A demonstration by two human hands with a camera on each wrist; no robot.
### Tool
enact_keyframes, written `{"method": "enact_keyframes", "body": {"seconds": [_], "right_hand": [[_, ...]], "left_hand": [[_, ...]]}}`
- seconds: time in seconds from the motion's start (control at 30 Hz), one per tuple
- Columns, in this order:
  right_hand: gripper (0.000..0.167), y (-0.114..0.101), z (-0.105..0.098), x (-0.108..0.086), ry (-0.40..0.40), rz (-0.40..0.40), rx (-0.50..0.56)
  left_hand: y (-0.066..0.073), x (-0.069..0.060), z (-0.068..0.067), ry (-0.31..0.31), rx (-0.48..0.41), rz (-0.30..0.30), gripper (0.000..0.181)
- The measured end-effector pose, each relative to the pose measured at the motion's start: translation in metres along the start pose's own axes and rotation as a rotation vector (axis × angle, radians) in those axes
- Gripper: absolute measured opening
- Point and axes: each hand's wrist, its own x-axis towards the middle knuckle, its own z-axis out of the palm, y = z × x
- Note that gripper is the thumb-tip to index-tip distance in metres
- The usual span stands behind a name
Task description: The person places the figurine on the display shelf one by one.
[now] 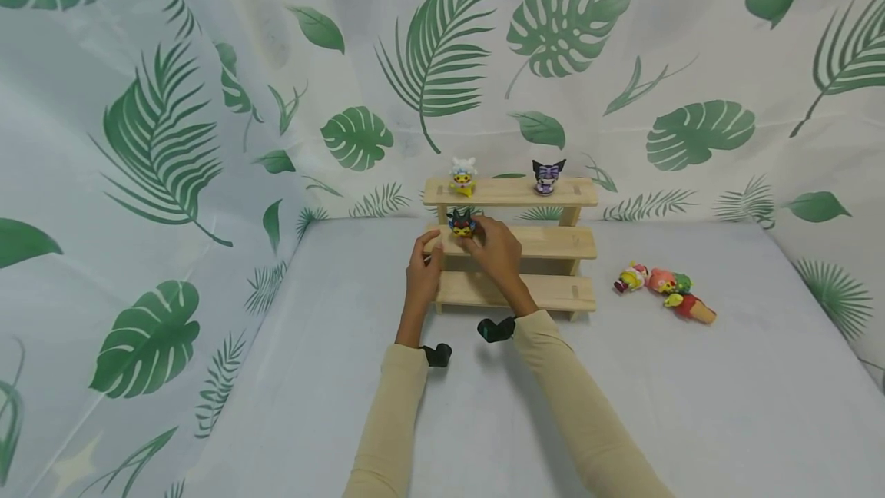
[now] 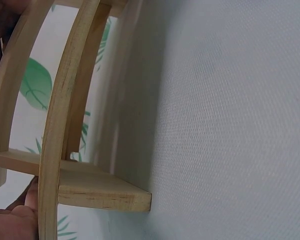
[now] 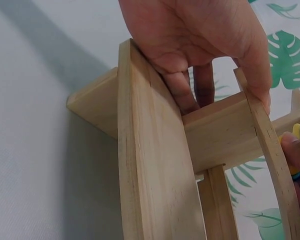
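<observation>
a small figurine [image 1: 462, 224] with dark pointed ears, a yellow face and touches of red and blue sits pinched in the right hand [image 1: 498, 253] at the left part of the middle tier of a pale wooden shelf [image 1: 518, 290]; whether its base touches the board cannot be told. the left hand [image 1: 422, 273] grips the shelf's left end, thumb on a board's edge, fingers tucked beneath. the middle board runs on rightward past the right hand to its squared end, with the top board's front edge behind and above, carrying a white-topped figurine [image 1: 462, 177] and a purple-and-black one [image 1: 548, 177]. a wide stretch of worktop [image 1: 332, 360] lies left of the shelf; rightward, a gap separates it from a cluster of colourful toys [image 1: 662, 280].
</observation>
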Motion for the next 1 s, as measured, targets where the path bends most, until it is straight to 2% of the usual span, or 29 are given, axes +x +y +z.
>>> {"method": "enact_keyframes", "body": {"seconds": [0.47,0.87,1.0], "right_hand": [[0.049,0.0,-0.0008,0.0004,0.0,0.003,-0.003],[0.047,-0.0005,0.0011,-0.0006,0.01,0.014,0.005],[0.048,-0.0004,0.0009,-0.0008,0.017,0.01,-0.003]], "left_hand": [[-0.002,0.0009,0.0006,-0.006,-0.011,0.004,0.034],[-0.0015,-0.0009,-0.0001,-0.031,-0.04,-0.001,0.042],[-0.0016,-0.0007,0.0,-0.032,-0.039,-0.002,0.039]]}}
